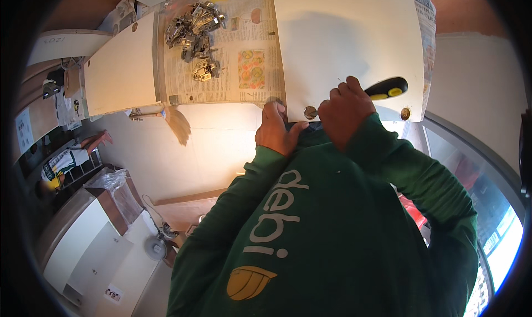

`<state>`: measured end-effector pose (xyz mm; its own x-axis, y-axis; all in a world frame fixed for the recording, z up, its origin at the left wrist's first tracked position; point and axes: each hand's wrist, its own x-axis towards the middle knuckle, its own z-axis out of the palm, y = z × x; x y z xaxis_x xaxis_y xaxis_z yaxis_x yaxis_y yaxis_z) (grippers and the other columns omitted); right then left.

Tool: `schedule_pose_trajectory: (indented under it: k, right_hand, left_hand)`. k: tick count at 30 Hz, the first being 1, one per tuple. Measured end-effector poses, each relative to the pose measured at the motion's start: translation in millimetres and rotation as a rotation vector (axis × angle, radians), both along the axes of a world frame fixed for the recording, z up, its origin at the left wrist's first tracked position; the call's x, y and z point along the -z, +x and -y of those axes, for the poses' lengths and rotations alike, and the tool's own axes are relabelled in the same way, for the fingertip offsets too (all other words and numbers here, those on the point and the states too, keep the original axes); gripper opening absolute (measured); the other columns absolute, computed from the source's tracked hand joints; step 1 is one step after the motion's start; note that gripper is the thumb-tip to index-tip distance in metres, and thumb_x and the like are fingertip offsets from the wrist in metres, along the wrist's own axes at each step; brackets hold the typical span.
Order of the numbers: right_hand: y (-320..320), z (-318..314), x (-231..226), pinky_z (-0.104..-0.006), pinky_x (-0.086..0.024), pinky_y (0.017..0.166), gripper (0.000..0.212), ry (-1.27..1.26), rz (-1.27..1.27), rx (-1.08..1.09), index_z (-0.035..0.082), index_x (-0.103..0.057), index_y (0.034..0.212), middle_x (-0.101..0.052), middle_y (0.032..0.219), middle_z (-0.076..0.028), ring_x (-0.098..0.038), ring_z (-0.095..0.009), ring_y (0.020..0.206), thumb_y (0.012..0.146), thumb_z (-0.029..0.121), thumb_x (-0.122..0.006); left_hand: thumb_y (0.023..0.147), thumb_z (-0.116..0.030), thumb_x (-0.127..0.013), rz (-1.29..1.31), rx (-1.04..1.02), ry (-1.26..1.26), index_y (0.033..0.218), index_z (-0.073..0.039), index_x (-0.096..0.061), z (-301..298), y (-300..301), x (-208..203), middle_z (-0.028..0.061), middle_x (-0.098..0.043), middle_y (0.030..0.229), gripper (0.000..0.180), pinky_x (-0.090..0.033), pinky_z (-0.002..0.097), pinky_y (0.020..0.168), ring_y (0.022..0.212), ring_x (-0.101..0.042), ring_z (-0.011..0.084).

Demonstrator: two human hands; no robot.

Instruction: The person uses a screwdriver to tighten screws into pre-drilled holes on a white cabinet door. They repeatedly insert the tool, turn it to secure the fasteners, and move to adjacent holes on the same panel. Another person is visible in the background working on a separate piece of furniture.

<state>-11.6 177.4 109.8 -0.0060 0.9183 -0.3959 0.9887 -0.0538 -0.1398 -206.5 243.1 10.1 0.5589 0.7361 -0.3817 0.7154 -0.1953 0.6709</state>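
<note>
A white panel (343,56) lies in front of me, with a round hole (310,113) near its left front corner and another round hole (405,114) near the right one. My right hand (348,110) is closed round a tool whose thick black and yellow handle (388,88) sticks out to the right. Its working end is mostly hidden by the fist, close to the left hole, so its exact kind does not show. At the panel's left front corner, my left hand (277,131) grips the edge, fingers bent and thumb toward the hole.
Newspaper (244,45) covers the worktop, with a pile of metal cabinet hinges (195,34) on it. Another white panel (123,67) lies farther left. A brush (176,124) is below the worktop edge. Another person (64,160) is at far left; a fan (156,248) stands lower left.
</note>
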Motion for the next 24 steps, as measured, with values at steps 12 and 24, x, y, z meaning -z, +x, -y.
schedule_pose_trajectory:
  k: [12, 24]
  right_hand:
    - [28.4, -31.7, 8.8, -0.0455, -0.044, 0.092, 0.018, -0.412, -0.062, 0.122, 0.013, -0.074, 0.092, -0.076, 0.085, -0.007, -0.074, -0.028, 0.090, 0.079, 0.025, -0.078]
    - [33.6, -31.7, 7.5, -0.0447, -0.044, 0.091, 0.012, -0.434, -0.117, 0.159, 0.012, -0.073, 0.091, -0.075, 0.085, -0.008, -0.073, -0.030, 0.090, 0.080, 0.018, -0.073]
  left_hand:
    - [0.079, -0.059, -0.084, 0.091, 0.073, 0.294, 0.120, -0.003, -0.053, 5.0, -4.5, 19.2, 0.0143, -0.057, 0.116, 0.077, -0.051, 0.0472, 0.089, 0.109, -0.056, 0.0364]
    - [0.083, -0.048, -0.084, 0.273, 0.290, 0.321, 0.121, -0.005, -0.061, -19.4, -0.4, 13.2, 0.0163, -0.056, 0.127, 0.062, -0.049, 0.0470, 0.101, 0.121, -0.053, 0.0374]
